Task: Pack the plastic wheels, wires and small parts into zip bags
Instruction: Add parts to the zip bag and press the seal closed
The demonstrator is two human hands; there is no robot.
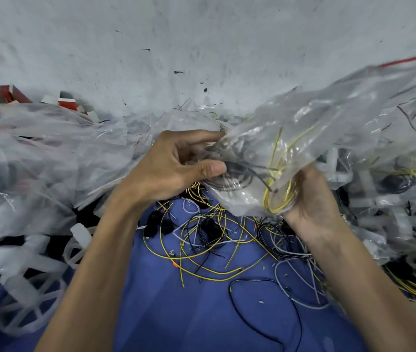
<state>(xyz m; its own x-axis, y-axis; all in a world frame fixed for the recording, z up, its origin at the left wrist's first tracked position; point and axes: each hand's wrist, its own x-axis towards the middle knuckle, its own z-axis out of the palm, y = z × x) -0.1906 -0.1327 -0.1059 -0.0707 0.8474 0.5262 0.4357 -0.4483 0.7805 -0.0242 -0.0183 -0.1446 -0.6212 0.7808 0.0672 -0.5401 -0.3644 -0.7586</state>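
A clear zip bag (311, 138) with a red seal strip is held up at centre right, blurred by motion. Yellow and black wires sit coiled inside it. My left hand (176, 166) pinches the bag's lower left side between thumb and fingers. My right hand (311, 207) cups the bag's bottom from below, over the yellow coil. Loose yellow, black and white wires (209, 252) lie tangled on the blue cloth (176, 313) under my hands. Small black parts (156, 224) rest among them. White plastic wheels (24, 301) lie at lower left.
Heaps of clear plastic bags (36, 148) fill the left side. More bags, white plastic pieces and wires (392, 199) crowd the right. Red and white cartons (11, 95) sit at far left against a scuffed grey floor (176, 47).
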